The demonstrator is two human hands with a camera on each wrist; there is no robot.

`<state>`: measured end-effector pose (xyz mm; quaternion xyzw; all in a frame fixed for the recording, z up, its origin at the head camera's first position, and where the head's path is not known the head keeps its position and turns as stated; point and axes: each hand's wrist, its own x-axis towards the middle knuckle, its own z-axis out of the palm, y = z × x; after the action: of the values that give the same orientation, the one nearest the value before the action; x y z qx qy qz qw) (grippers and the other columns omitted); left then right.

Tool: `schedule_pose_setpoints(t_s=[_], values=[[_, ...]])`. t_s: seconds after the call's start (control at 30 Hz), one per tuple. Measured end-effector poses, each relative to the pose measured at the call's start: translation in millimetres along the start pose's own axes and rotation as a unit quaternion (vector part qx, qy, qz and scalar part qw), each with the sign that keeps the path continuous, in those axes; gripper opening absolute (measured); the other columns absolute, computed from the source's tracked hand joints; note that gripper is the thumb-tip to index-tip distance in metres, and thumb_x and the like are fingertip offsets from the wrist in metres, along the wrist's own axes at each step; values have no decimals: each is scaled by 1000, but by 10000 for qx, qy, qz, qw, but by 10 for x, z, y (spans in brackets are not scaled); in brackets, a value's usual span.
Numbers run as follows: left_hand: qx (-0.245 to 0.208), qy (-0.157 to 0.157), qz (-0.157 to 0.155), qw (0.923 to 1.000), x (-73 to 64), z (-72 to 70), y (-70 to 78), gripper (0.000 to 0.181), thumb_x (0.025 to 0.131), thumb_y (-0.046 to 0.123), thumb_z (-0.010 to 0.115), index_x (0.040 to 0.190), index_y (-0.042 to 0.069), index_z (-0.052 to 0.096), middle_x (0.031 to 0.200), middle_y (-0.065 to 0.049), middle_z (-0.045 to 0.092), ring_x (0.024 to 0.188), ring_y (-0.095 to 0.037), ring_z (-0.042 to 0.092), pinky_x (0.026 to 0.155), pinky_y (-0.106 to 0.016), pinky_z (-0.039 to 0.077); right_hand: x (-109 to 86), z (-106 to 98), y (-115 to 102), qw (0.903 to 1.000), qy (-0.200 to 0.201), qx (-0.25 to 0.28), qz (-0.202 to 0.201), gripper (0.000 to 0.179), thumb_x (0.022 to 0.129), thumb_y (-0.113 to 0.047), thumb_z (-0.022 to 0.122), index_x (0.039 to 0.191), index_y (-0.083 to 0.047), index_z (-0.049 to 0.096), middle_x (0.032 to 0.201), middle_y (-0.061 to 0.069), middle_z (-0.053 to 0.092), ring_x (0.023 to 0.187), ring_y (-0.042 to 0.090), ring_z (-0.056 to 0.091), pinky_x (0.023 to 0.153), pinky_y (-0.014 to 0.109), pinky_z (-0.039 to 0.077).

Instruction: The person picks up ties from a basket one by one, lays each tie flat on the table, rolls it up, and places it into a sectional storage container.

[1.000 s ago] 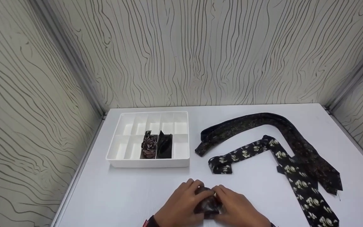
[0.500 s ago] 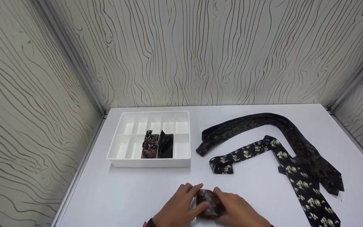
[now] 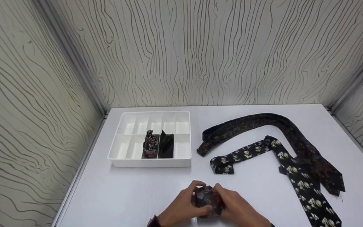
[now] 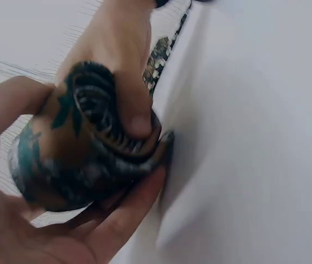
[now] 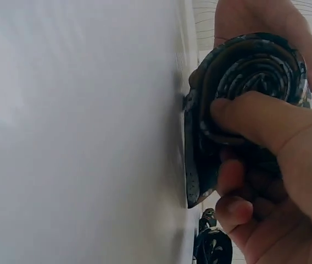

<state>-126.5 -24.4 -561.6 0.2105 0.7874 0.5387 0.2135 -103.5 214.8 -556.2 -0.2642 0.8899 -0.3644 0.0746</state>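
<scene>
A dark patterned necktie (image 3: 207,200), wound into a thick roll, is between both hands near the front of the table. My left hand (image 3: 184,203) curls round its left side, thumb across the near face. From the other side my right hand (image 3: 236,205) grips it. In the left wrist view the rolled necktie (image 4: 73,148) shows green and brown leaf shapes. Its spiral end (image 5: 257,82) faces the right wrist camera, with the right thumb pressed on the coil. A short flat tail hangs off the roll by the tabletop.
A white divided tray (image 3: 150,163) stands at the back left. Two of its compartments hold a rolled brown-patterned tie (image 3: 151,146) and a folded black tie (image 3: 166,146). To the right lie a black tie with cream flowers (image 3: 291,170) and a dark speckled tie (image 3: 257,119), partly overlapping.
The fingers have shifted on the rolled necktie. My left fingers lifted off its far edge, then curled back over it, and the roll's patterned face has turned. The other ties stay put.
</scene>
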Motion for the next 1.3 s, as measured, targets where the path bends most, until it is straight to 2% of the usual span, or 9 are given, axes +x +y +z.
schedule_pose_setpoints(t_s=[0.1, 0.27, 0.37, 0.43, 0.6, 0.8, 0.93, 1.13, 1.3], values=[[-62, 133, 122, 9998, 3, -1, -18, 63, 82, 34, 85, 138, 29, 56, 127, 3, 71, 107, -4, 65, 94, -25, 54, 15, -14, -18, 9997, 172, -141, -43, 53, 88, -15, 85, 131, -23, 55, 125, -3, 71, 118, 15, 70, 101, 41, 60], [0, 386, 353, 9986, 5, -46, -26, 66, 79, 22, 87, 138, 29, 57, 133, 2, 71, 117, -8, 66, 103, -29, 51, 16, -19, 2, 9981, 487, -333, -183, 80, 84, -41, 89, 152, -25, 50, 142, -4, 59, 128, 19, 62, 105, 48, 57], [-9, 456, 442, 9980, 12, -75, -9, 70, 78, 17, 86, 139, 29, 54, 134, 0, 71, 119, -10, 67, 105, -31, 51, 52, -34, 7, 9983, 560, -175, 19, 95, 82, -57, 86, 160, -23, 43, 154, 2, 49, 140, 29, 54, 107, 57, 54], [15, 472, 509, 9976, 15, -90, 7, 74, 78, 16, 86, 142, 25, 52, 135, -2, 71, 121, -12, 67, 106, -32, 51, 94, -57, -1, 9984, 516, 186, 118, 93, 85, -57, 85, 159, -19, 44, 156, 7, 49, 141, 36, 53, 108, 61, 52], [4, 477, 475, 9977, 20, -143, 58, 77, 81, 19, 86, 150, 16, 50, 139, -3, 68, 127, -15, 65, 111, -34, 49, 215, -143, -22, 9916, 227, 1263, 172, 74, 86, -45, 86, 148, -18, 54, 143, 6, 65, 122, 17, 64, 99, 36, 57], [24, 609, 589, 9964, 46, -269, 135, 65, 83, 29, 90, 140, 23, 60, 138, 1, 69, 128, -16, 64, 112, -37, 47, 385, -227, -34, 9908, 420, 1274, -175, 68, 82, -37, 91, 139, -15, 62, 133, 7, 70, 108, 6, 65, 91, 28, 57], [382, 996, 579, 9926, 120, -350, 225, 61, 75, 28, 95, 128, 18, 66, 124, 1, 74, 115, -14, 68, 104, -34, 53, 532, -261, -36, 9902, 559, 1199, -456, 66, 83, -31, 90, 139, -10, 62, 133, 10, 71, 107, 8, 67, 93, 30, 59], [638, 1868, 396, 9795, 212, -565, 375, 59, 72, 25, 93, 124, 9, 69, 117, -5, 76, 108, -20, 70, 97, -41, 58, 776, -324, -7, 9735, 472, 2210, -346, 70, 94, -17, 80, 154, -1, 47, 151, 22, 56, 121, 16, 65, 103, 31, 57], [670, 3104, 296, 9478, 352, -747, 473, 53, 74, 24, 91, 119, 8, 70, 111, -8, 76, 100, -21, 69, 90, -43, 58, 1029, -292, 33, 9639, 951, 2485, 133, 51, 102, -13, 70, 147, 2, 51, 139, 25, 61, 113, 22, 67, 90, 29, 60]])
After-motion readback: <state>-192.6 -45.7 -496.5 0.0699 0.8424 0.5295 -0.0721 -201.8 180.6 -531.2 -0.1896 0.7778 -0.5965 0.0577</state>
